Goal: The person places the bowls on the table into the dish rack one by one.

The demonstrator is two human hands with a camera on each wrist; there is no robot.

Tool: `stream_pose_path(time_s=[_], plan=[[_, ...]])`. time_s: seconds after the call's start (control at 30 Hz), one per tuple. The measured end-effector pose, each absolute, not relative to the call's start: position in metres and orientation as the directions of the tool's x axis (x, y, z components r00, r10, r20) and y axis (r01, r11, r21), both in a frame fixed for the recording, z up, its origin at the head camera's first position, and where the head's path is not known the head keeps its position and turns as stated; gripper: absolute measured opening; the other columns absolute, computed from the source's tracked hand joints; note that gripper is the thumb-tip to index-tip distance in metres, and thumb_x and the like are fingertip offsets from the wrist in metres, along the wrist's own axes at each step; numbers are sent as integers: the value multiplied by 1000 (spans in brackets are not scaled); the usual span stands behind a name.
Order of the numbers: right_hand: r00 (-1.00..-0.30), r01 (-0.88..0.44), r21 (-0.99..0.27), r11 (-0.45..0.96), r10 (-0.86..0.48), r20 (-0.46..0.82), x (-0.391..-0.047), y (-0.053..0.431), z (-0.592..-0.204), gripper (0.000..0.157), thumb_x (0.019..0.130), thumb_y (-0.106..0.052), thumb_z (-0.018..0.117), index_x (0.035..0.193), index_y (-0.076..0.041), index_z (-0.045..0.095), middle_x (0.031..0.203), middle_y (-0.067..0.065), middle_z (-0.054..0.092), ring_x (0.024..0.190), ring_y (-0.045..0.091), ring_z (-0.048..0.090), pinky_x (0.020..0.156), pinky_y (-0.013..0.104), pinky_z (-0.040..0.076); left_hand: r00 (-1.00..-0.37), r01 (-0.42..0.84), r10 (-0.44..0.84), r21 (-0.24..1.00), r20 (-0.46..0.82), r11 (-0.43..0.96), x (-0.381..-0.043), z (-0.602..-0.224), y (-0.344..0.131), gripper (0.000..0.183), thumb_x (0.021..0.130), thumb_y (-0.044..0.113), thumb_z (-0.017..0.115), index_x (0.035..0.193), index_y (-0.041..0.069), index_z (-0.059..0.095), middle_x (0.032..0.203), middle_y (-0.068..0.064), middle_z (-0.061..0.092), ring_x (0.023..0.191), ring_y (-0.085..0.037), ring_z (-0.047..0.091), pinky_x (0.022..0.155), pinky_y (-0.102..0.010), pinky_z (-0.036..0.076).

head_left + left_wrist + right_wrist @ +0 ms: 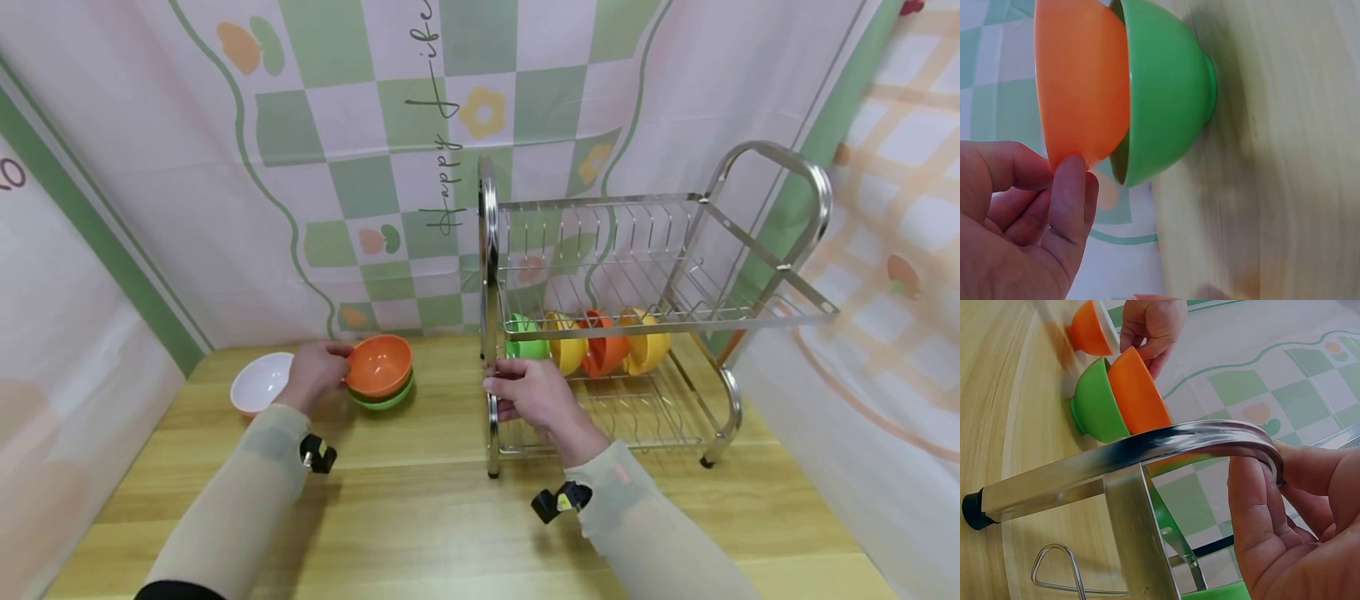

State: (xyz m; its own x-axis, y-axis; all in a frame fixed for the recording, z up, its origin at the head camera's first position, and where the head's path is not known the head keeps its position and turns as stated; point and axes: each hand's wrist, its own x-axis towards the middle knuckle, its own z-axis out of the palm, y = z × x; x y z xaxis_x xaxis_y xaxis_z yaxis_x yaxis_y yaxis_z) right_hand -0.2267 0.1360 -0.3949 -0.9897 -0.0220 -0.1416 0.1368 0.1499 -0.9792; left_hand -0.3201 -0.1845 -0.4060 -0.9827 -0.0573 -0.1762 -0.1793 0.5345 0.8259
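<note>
My left hand (318, 372) pinches the rim of an orange bowl (380, 365) between thumb and fingers. That bowl sits tilted inside the mouth of a green bowl (1169, 94), which stands on the table. Just left of the hand is a bowl with a white inside (260, 383) and an orange outside (1090, 330). With thumb and fingers, my right hand (542, 402) grips the curved front part of the metal dish rack's (1204, 432) left side frame.
On the rack's lower tier a green bowl (527, 337), two yellow bowls (648, 346) and an orange-red bowl (606, 350) stand on edge. The upper wire tier (600, 267) overhangs them. A patterned curtain (360, 167) hangs behind the wooden table (420, 517).
</note>
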Motion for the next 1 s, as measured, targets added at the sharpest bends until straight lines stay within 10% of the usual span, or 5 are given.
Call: stream_pose_path(time_s=[1.0], plan=[[-989, 139, -978, 153, -21, -144, -228, 136, -396, 26, 92, -9, 72, 118, -6, 72, 103, 12, 70, 71, 28, 65, 64, 38, 61, -979, -192, -15, 897, -203, 399, -298, -378, -178, 46, 88, -3, 54, 134, 1, 61, 133, -18, 56, 106, -32, 60, 80, -36, 59]])
